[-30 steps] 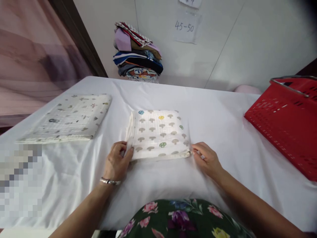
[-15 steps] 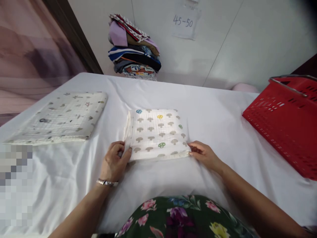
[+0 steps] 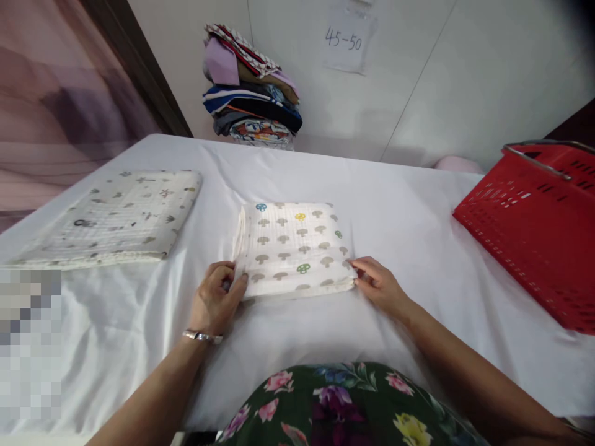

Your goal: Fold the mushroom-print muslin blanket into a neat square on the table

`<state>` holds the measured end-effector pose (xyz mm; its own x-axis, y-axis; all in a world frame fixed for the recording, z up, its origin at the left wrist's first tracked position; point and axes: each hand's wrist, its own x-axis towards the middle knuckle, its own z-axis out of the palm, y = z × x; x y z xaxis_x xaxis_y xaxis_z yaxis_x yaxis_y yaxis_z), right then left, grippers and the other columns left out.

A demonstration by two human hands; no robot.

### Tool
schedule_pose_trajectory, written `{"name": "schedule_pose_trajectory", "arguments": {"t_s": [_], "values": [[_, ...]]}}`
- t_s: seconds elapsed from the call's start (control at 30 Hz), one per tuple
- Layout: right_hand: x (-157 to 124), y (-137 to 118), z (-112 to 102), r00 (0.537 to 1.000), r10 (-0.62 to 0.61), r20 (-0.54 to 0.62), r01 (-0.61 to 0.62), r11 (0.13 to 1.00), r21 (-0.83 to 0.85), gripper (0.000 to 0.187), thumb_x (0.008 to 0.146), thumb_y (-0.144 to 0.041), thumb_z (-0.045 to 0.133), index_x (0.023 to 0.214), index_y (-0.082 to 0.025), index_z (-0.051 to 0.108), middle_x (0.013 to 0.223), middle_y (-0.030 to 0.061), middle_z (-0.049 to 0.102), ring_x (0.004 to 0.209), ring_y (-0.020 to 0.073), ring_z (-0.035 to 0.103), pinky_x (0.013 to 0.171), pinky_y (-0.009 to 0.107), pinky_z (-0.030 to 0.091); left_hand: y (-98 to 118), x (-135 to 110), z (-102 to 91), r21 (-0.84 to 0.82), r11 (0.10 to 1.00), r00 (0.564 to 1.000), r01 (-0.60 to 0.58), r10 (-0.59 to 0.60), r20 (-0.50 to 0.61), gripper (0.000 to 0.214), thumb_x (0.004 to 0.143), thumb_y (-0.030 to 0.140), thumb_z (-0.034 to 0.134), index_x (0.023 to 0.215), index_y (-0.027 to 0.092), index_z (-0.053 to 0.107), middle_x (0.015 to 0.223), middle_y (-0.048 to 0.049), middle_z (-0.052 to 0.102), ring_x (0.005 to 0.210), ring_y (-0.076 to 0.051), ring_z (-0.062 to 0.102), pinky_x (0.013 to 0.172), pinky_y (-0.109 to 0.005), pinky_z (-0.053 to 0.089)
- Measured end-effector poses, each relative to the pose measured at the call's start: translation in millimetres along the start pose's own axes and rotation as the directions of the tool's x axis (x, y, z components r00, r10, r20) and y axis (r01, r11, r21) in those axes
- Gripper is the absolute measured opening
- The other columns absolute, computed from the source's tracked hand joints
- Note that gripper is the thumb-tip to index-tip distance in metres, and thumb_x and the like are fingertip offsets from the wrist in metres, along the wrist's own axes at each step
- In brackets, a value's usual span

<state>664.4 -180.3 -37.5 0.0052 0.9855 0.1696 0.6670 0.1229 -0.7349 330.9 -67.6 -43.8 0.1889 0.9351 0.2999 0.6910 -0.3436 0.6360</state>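
A folded white cloth with a mushroom print (image 3: pixel 294 248) lies in the middle of the white-covered table (image 3: pixel 409 248). My left hand (image 3: pixel 216 300), a bracelet on its wrist, pinches the cloth's near left corner with curled fingers. At the near right corner my right hand (image 3: pixel 379 285) grips the edge, its fingers pressed together on the fabric. Both hands rest low on the table.
Another folded patterned cloth (image 3: pixel 116 217) lies at the left. A red plastic basket (image 3: pixel 534 229) stands at the right edge. A pile of folded clothes (image 3: pixel 251 93) sits against the back wall, under a paper sign reading 45-50 (image 3: pixel 344 43).
The view shifted slightly. My right hand slid a little left onto the cloth's corner. The left hand has kept its hold.
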Motion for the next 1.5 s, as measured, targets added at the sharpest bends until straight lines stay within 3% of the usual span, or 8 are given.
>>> {"name": "schedule_pose_trajectory", "arguments": {"t_s": [0.2,0.33,0.57,0.83,1.0,1.17,1.33,1.5], "values": [[5,-13,2,0.976,-0.216,-0.016,0.194,0.908,-0.372,0.038,0.086,-0.018,0.041,0.123,-0.025,0.047,0.118,0.0055,0.053,0.102,0.0175,0.054,0.081,0.029,0.049,-1,-1,0.3,0.001,1.0,1.0,0.009,-0.009,-0.006,0.023,0.076,0.036,0.054,0.063,0.018,0.047,0.093,-0.0024,0.056,0.07,-0.011,0.053,0.063,-0.024,0.043],[17,-20,2,0.944,-0.329,0.04,0.305,0.813,-0.496,0.036,0.088,-0.018,0.04,0.123,-0.021,0.047,0.115,0.0088,0.054,0.103,0.0196,0.053,0.082,0.032,0.048,-2,-1,0.8,-0.002,1.0,1.0,0.018,-0.018,-0.011,0.022,0.075,0.036,0.055,0.064,0.018,0.048,0.093,-0.0024,0.056,0.072,-0.012,0.054,0.065,-0.024,0.043],[22,-20,9,0.91,-0.409,0.063,0.38,0.765,-0.52,0.027,0.088,-0.015,0.038,0.107,-0.018,0.057,0.098,0.0078,0.061,0.087,0.0177,0.057,0.07,0.029,0.048,1,-1,-1.5,-0.038,0.997,0.997,0.064,-0.066,-0.039,0.022,0.074,0.033,0.056,0.062,0.018,0.046,0.092,-0.0018,0.058,0.072,-0.012,0.053,0.065,-0.024,0.043],[12,-15,8,0.853,-0.512,0.1,0.494,0.733,-0.467,0.033,0.086,-0.011,0.041,0.118,-0.016,0.051,0.102,0.009,0.063,0.092,0.0194,0.056,0.076,0.033,0.049,-1,-1,-1.7,-0.079,0.996,0.998,0.047,-0.051,-0.039,0.023,0.074,0.032,0.054,0.059,0.018,0.043,0.089,-0.0019,0.057,0.072,-0.011,0.054,0.065,-0.023,0.044],[16,-35,28,0.861,-0.487,0.146,0.476,0.673,-0.567,0.041,0.086,-0.019,0.045,0.126,-0.012,0.045,0.13,0.0153,0.046,0.122,0.0278,0.039,0.096,0.047,0.039,-4,-2,0.3,-0.078,0.997,0.998,0.016,-0.02,-0.058,0.023,0.076,0.033,0.052,0.06,0.018,0.043,0.09,-0.0026,0.056,0.07,-0.011,0.054,0.064,-0.023,0.045],[19,-45,57,0.86,-0.428,0.277,0.504,0.63,-0.591,0.055,0.086,-0.032,0.048,0.136,-0.014,0.033,0.143,0.0136,0.03,0.133,0.0288,0.019,0.104,0.053,0.027,-5,-3,2.4,-0.113,0.992,0.992,0.064,-0.076,-0.101,0.017,0.073,0.033,0.053,0.067,0.018,0.047,0.098,-0.0047,0.057,0.077,-0.013,0.057,0.071,-0.026,0.048],[17,-50,53,0.881,-0.375,0.29,0.474,0.676,-0.565,0.06,0.088,-0.036,0.045,0.141,-0.017,0.024,0.145,0.0099,0.026,0.135,0.0249,0.016,0.107,0.049,0.024,-8,-4,5.4,-0.176,0.972,0.984,0.157,-0.169,-0.058,0.036,0.073,0.032,0.05,0.107,0.019,0.048,0.098,-0.0053,0.059,0.082,-0.017,0.06,0.074,-0.032,0.05],[21,-46,55,0.884,-0.38,0.272,0.464,0.645,-0.607,0.061,0.087,-0.043,0.045,0.14,-0.019,0.027,0.145,0.0099,0.025,0.134,0.0301,0.017,0.104,0.054,0.023,-5,-2,3.1,-0.127,0.976,0.983,0.178,-0.183,-0.031,0.041,0.073,0.029,0.048,0.113,0.019,0.047,0.092,-0.0043,0.06,0.077,-0.017,0.06,0.07,-0.033,0.05]]}}
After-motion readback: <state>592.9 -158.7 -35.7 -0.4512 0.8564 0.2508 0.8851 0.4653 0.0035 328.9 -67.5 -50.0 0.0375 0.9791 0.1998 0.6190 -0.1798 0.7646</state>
